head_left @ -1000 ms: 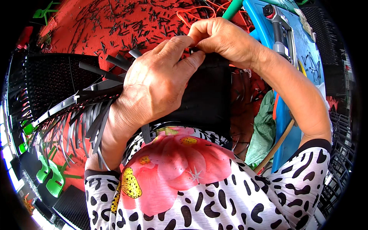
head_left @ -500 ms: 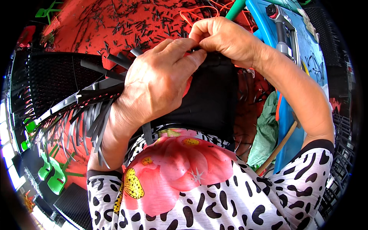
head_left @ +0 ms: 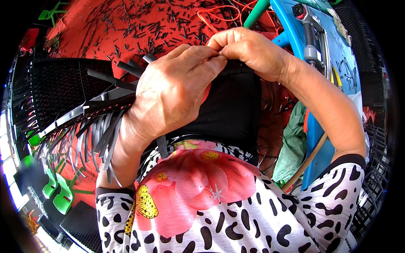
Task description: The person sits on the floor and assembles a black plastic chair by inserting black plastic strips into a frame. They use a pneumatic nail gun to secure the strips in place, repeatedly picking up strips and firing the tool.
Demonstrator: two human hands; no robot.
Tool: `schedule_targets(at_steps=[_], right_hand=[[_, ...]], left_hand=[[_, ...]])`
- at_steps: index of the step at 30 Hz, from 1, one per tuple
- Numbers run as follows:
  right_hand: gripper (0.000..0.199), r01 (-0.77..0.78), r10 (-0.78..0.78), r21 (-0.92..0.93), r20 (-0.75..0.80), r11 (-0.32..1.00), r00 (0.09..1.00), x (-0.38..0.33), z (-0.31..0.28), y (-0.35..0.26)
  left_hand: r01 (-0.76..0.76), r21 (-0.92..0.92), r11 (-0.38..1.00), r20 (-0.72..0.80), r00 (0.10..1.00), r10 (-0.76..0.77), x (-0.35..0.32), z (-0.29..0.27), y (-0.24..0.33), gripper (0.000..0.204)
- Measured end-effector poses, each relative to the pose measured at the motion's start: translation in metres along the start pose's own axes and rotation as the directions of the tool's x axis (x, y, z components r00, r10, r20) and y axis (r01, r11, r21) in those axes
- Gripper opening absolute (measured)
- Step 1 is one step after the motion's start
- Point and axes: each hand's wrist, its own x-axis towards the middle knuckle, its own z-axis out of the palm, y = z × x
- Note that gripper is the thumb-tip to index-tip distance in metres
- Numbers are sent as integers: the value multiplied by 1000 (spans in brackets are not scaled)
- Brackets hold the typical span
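My left hand [head_left: 173,86] and my right hand [head_left: 253,52] meet above my lap, fingertips pinched together and touching. Whatever lies between those fingers is small and hidden. Left of my left forearm stretches a light metal frame edge [head_left: 76,113] hung with loose flat black strips [head_left: 103,133]. Several strip ends [head_left: 105,79] stick out just beside my left wrist and the back of that hand. A black woven panel [head_left: 63,88] spreads beyond the frame edge. Black cloth [head_left: 232,109] covers my lap below the hands.
Cut black strip pieces [head_left: 154,29] litter the red floor [head_left: 93,33]. On the right, a grey and black hand tool [head_left: 311,40] lies on a blue tabletop [head_left: 346,78]. A green sack [head_left: 291,145] sits below. An orange cord [head_left: 211,14] and green chair [head_left: 63,196] are around.
My right hand has shifted slightly down toward me, its fingertips still meeting those of my left hand. The left hand has barely moved.
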Motion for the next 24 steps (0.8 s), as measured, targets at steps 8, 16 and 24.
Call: schedule_targets(at_steps=[8,16,24], right_hand=[[23,6,-7,-30,-37,1000,999,-9,2,-2],[24,73,-81,-50,-195,996,977,-20,11,5],[29,184,-267,-246,-366,952,891,-25,17,2]], left_hand=[[-18,-27,999,-39,999,17,-1,2,2,35],[6,-69,998,-12,1000,-7,-4,1,3,31],[255,-166,952,104,965,-241,-3,1,4,47]])
